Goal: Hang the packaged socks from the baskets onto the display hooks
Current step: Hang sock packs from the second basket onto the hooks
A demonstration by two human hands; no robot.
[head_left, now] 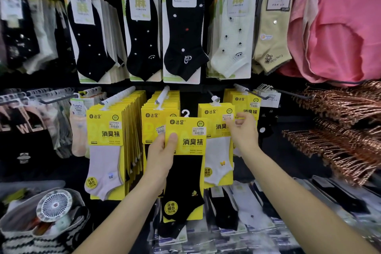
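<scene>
My left hand (162, 156) is shut on a yellow-carded pack of black socks (186, 163), held upright in front of the display with its white hanger hook (185, 113) free at the top. To its right, my right hand (244, 130) pinches the upper right part of a white-sock pack (216, 144) that hangs from a display hook (214, 98). Two more hooks hold rows of the same yellow packs: one at the left (119, 97) and one in the middle (164, 94).
Larger black and pale sock packs (183, 27) hang in the row above. Pink garments (338, 27) and copper-coloured hangers (340, 121) fill the right side. A bag with a small fan (54, 205) sits at lower left. Loose sock packs (243, 212) lie below the display.
</scene>
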